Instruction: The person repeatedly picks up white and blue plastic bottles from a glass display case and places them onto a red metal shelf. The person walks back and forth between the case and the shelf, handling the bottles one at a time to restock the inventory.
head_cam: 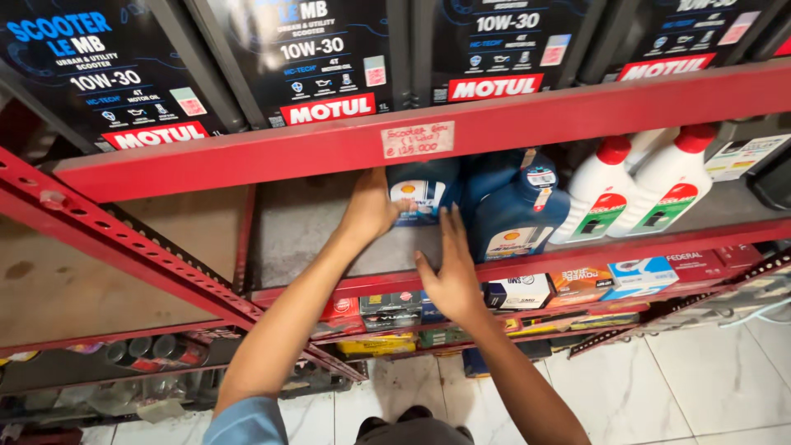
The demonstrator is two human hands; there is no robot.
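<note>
You are facing a red metal shelving rack (329, 148), its top level loaded with black oil cartons (321, 58) standing side by side. On the shelf below, two white coolant bottles with red caps (638, 194) are sitting at the right, touching each other. Left of them, two blue oil bottles are standing together, the front one (515, 218) nearest the shelf edge, the back one (424, 189) deeper in. Your left hand (369, 208) is reaching into the shelf and wrapping around the back blue bottle's left side. Your right hand (451, 276) is spread open, fingers (455, 235) flat, lying against the front blue bottle's left face, not closing on it. Small boxes (519, 291) are lining the lower shelf.
</note>
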